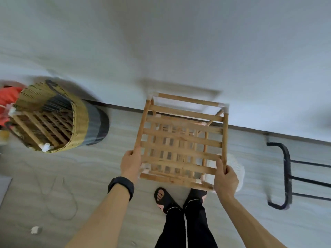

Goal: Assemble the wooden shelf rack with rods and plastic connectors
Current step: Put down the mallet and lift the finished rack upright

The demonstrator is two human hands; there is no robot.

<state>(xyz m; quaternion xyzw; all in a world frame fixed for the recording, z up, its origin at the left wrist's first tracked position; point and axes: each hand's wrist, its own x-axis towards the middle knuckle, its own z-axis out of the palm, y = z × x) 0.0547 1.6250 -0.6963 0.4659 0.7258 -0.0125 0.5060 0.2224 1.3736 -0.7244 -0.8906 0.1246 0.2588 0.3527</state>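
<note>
The wooden shelf rack (180, 138) stands in front of me by the white wall, seen from above, with slatted tiers and white plastic connectors (223, 105) at its corners. My left hand (130, 162) grips the rod on the rack's left side near the front corner. My right hand (226, 178) grips the rod on the right side near the front right corner. A lower slatted tier shows through the top slats. Another slatted shelf panel (40, 129) with white connectors leans inside a woven basket at the left.
The yellow and grey woven basket (84, 120) stands at the left by the wall. A black metal frame (288, 176) lies on the floor at the right. A thin cord (59, 197) and a small white piece (35, 230) lie on the floor. My feet in black sandals (163, 196) are below the rack.
</note>
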